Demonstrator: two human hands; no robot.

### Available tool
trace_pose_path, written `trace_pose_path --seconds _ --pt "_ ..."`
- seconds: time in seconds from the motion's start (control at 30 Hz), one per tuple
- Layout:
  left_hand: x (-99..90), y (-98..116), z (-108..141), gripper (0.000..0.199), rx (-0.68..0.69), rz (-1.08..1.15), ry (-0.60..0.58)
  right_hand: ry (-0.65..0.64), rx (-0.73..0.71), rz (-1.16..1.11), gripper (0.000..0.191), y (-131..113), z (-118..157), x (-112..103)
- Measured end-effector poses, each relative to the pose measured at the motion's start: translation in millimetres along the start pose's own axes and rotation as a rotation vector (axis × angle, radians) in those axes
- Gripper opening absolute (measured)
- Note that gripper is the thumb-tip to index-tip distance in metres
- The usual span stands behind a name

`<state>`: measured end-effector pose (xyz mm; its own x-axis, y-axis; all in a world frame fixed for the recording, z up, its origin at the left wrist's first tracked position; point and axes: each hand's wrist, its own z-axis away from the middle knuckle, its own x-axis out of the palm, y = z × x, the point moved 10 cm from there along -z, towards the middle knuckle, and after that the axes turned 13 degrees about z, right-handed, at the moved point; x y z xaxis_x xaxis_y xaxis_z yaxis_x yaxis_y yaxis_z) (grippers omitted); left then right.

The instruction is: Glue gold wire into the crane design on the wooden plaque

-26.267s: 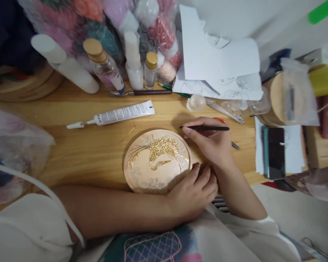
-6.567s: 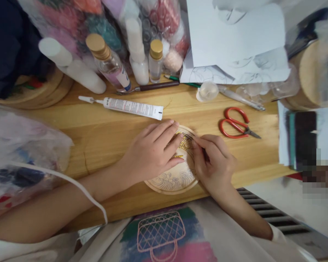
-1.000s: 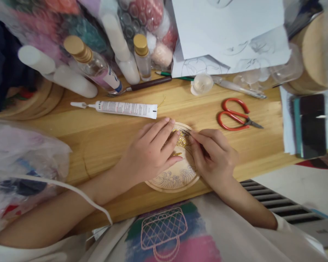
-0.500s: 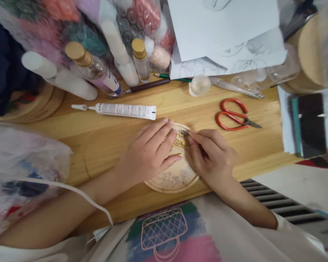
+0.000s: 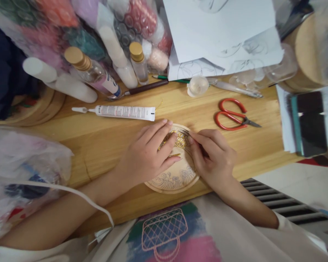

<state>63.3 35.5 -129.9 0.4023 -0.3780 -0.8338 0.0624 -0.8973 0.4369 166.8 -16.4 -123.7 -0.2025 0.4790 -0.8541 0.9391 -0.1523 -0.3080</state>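
A round pale wooden disc (image 5: pixel 190 165) with a raised rim lies on the table, with dark wave lines drawn on its near part. Shiny gold wire-like pieces (image 5: pixel 182 140) cover part of its far side. My left hand (image 5: pixel 142 156) rests over the disc's left side, fingers stretched and slightly apart, hiding some of the gold. A gold strip (image 5: pixel 174 155) shows beside its thumb. At the disc's right edge, my right hand (image 5: pixel 215 153) is closed in a pinch on thin dark tweezers (image 5: pixel 184 132), whose tips touch or hover just above the gold; I cannot tell which.
Red-handled scissors (image 5: pixel 231 114) lie right of the disc, and a white glue tube (image 5: pixel 125 112) lies behind my left hand. Bottles (image 5: pixel 98 74), a small clear cup (image 5: pixel 197 86) and drawn papers (image 5: pixel 221 36) stand farther back. A phone (image 5: pixel 311 122) lies at right. A white cable (image 5: pixel 71 191) crosses my left forearm.
The whole view has shifted slightly. Both hands keep nearly the same places on the disc; the tweezers' tips have moved only a little.
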Motion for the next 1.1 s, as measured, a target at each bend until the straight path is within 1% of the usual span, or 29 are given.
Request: trace_pose_path --seconds 0.4,0.57,0.77,0.93,1.1 --pt "0.8 -2.0 0.2 0.041 -0.029 -0.006 -0.005 0.003 -0.008 -0.002 0.015 -1.3 -0.6 -0.6" --pt "1.9 -2.7 0.9 0.042 -0.030 0.035 -0.021 0.006 -0.016 0.007 0.014 -1.3 0.0 -0.5" --pt "0.3 -1.6 0.0 0.041 -0.015 -0.021 -0.007 -0.004 0.001 0.006 0.015 0.0 0.0 0.4" --pt "-2.0 -1.9 -0.1 0.045 -0.019 0.007 0.024 0.016 0.009 0.007 0.014 0.1 0.1 -1.0" --pt "0.8 -4.1 1.0 0.043 -0.038 0.040 -0.006 0.000 0.016 0.016 0.015 1.1 0.8 0.3"
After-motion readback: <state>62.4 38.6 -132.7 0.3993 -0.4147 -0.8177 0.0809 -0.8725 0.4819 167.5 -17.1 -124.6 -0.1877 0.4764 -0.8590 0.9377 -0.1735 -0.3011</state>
